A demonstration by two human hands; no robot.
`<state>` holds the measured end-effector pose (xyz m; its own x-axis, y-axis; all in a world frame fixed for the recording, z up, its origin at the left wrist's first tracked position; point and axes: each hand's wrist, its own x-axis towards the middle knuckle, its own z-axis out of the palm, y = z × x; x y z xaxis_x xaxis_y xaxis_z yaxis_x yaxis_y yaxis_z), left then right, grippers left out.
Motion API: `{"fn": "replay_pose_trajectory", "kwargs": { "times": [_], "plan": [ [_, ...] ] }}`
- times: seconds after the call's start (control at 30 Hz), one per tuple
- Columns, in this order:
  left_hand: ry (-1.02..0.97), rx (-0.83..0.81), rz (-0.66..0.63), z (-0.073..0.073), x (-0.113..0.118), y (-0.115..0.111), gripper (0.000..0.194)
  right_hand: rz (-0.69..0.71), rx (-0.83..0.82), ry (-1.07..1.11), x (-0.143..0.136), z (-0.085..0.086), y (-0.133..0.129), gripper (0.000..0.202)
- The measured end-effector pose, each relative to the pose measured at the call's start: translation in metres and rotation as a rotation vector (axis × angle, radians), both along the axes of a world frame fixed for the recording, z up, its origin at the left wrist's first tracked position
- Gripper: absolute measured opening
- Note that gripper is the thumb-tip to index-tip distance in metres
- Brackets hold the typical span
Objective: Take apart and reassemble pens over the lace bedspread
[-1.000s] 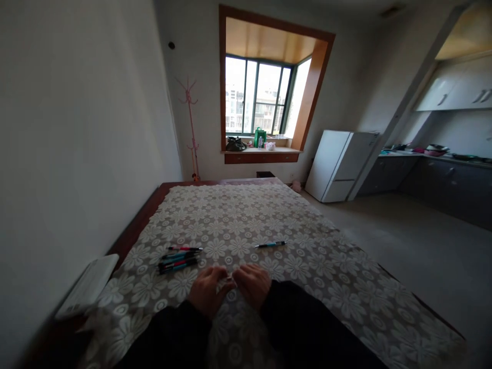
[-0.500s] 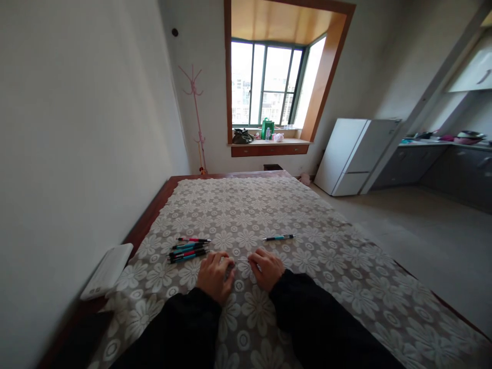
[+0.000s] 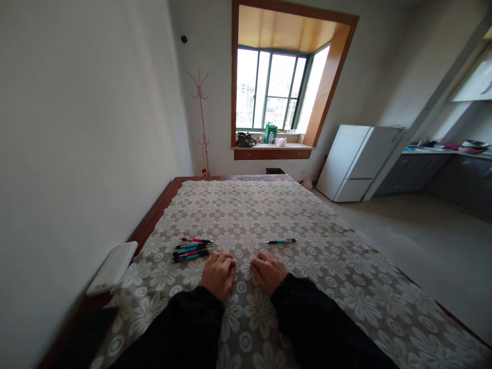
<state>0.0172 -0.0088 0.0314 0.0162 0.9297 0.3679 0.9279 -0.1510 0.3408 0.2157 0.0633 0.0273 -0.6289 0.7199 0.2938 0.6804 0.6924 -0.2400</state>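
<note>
My left hand [image 3: 218,275] rests low over the flowered tablecloth [image 3: 259,310], its fingers curled together. Whatever they may hold is hidden. Across a small gap, my right hand [image 3: 269,271] is also closed, thumb and fingers pressed together, with any small thing in them too hard to see. Just beyond the left hand lies a pile of pens [image 3: 191,254] in teal, red and black. One red and black pen [image 3: 198,240] lies at its far side. Past my right hand a single teal and black pen [image 3: 282,241] lies on its own.
A white box-like device [image 3: 113,269] stands at the table's left edge beside the wall. Nearer to me is a dark flat object [image 3: 86,335]. A pink coat rack [image 3: 201,118], a windowsill with bags, and a white fridge [image 3: 348,163] stand beyond the table.
Half a second ago a thin pale piece showed between my hands; now I cannot see it. My left fingers have drawn closer together. The view has tilted slightly, and the pens lie as before.
</note>
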Motion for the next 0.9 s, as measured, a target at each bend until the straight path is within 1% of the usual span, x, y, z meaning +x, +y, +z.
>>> {"fn": "replay_pose_trajectory", "kwargs": {
  "times": [0.17, 0.43, 0.6, 0.77, 0.9],
  "plan": [
    [-0.016, 0.012, 0.016, -0.0004, -0.0003, -0.0002, 0.013, 0.005, -0.005, 0.005, 0.0003, 0.0017, -0.0008, 0.014],
    [-0.031, 0.003, -0.009, -0.0002, -0.0004, 0.0006, 0.012, 0.04, 0.0, -0.003, -0.0013, 0.0038, -0.002, 0.015],
    [-0.033, 0.028, -0.022, 0.001, -0.001, -0.0007, 0.011, 0.063, -0.001, 0.014, -0.0016, 0.0026, -0.0022, 0.015],
    [-0.034, 0.009, 0.001, 0.0029, -0.0015, -0.0022, 0.013, 0.02, 0.002, 0.03, -0.0004, 0.0028, -0.0022, 0.013],
    [-0.028, 0.015, -0.008, 0.0012, -0.002, -0.001, 0.014, 0.043, 0.006, 0.038, -0.0007, 0.0029, -0.0028, 0.012]
  ]
}}
